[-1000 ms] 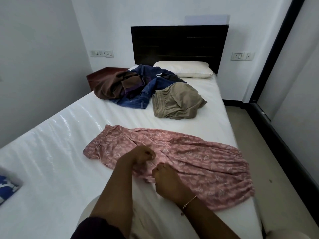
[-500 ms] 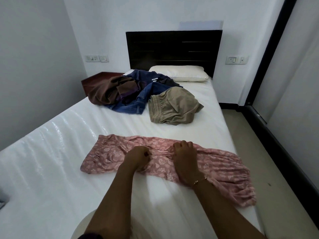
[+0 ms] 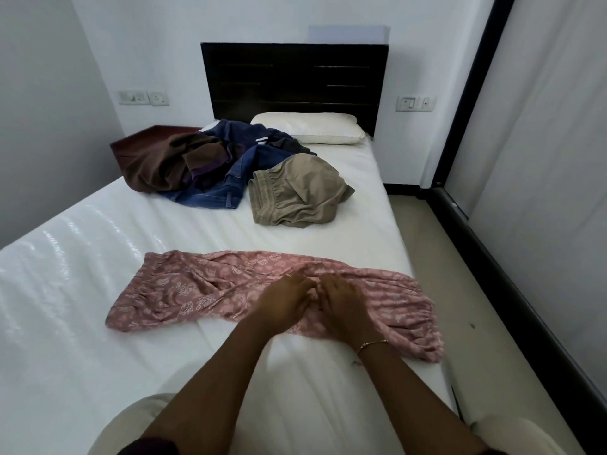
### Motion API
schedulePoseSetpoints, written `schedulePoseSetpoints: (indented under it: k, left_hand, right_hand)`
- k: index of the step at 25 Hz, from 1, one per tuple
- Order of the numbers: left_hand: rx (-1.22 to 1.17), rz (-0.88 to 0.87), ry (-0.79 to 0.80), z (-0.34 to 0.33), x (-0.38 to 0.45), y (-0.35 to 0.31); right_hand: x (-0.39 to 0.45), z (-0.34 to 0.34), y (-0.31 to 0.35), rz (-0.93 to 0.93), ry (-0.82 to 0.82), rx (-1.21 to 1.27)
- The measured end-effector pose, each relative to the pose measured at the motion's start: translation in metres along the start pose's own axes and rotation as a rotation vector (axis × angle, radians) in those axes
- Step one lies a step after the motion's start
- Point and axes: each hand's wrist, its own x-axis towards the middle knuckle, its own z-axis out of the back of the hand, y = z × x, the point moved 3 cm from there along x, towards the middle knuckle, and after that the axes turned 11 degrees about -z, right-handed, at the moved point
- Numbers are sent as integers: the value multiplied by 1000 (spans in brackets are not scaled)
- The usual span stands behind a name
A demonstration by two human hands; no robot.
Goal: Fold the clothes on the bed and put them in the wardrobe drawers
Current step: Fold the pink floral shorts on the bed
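Pink patterned trousers (image 3: 184,290) lie folded lengthwise across the white bed (image 3: 98,372), waistband at the left, cuffs at the right edge. My left hand (image 3: 282,302) and my right hand (image 3: 343,305) lie side by side on the middle of the trousers, fingers stretched flat and pressing the cloth. A thin bracelet is on my right wrist. Further up the bed sit khaki shorts (image 3: 295,195), blue jeans (image 3: 226,188) and a brown garment (image 3: 157,165) in a loose heap.
A white pillow (image 3: 308,128) lies against the dark headboard (image 3: 295,80). A reddish-brown side table (image 3: 131,142) stands at the bed's far left. Beige floor (image 3: 437,274) runs along the right, bounded by a dark-framed panel wall (image 3: 512,290).
The near half of the trousers has been folded over, making a narrower strip. My hands have uncurled from gripping the cloth and moved together to lie flat on its middle.
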Motion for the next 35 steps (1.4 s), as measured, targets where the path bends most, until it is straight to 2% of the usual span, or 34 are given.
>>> schedulePoseSetpoints:
  k: [2,3,5,7,9,12,15,18,19,20,22,23,24,25,26,27,28,30,31,33,34,35]
  left_hand:
    - [-55,0,133,-12,0,-6]
    - [-14,7,248,-22,1,-11]
    - [76,53,461,-43,5,-20]
    - [100,154,522,-58,10,-25]
    - [97,194,492,-66,16,-27]
    - [83,209,457,-72,21,-25]
    - [88,222,465,-69,21,-33]
    - [6,212,466,-62,23,-33]
    - [-144,241,407,-57,24,-29]
    - [-436,310,257,-48,24,-24]
    - [-1018,598,-109,-28,19,-6]
    - [-1172,784,-244,-19,13,5]
    - [-1270,924,-329,-15,6,16]
    - [-1315,1007,-403,-11,1,22]
    - [-1290,1048,-459,-6,-2,26]
    - [-1163,1054,-501,0,-4,28]
    - [-947,1000,-496,5,-4,29]
    - [-388,749,-338,7,2,26]
    - [-177,597,-244,5,6,22]
    - [20,311,-55,-3,14,14]
    - [72,192,55,-10,15,8]
    - [112,111,171,-18,14,5]
  right_hand:
    - [0,9,-34,-167,-88,-76]
    - [-3,17,-50,-277,-106,-95]
    - [-14,33,-83,-571,-72,-87]
    - [-23,44,-114,-853,25,28]
    - [-30,48,-129,-998,120,256]
    - [-22,58,-143,-983,178,492]
    - [-8,71,-134,-1000,111,743]
    - [15,88,-66,-712,44,746]
    - [19,87,-35,-645,101,763]
    - [21,83,-6,-620,224,823]
    - [27,65,25,-601,425,990]
    - [29,62,30,-607,396,1061]
    - [30,58,27,-607,286,1080]
    - [31,54,20,-585,145,987]
    - [28,50,14,-526,47,784]
    - [21,41,9,-444,22,560]
    - [10,30,9,-368,69,350]
    - [-6,1,9,-258,171,-42]
    - [-8,-7,8,-242,169,-121]
    - [-3,-13,4,-221,167,-149]
    - [-1,-14,1,-248,186,-62]
    - [0,-5,-1,-327,155,142]
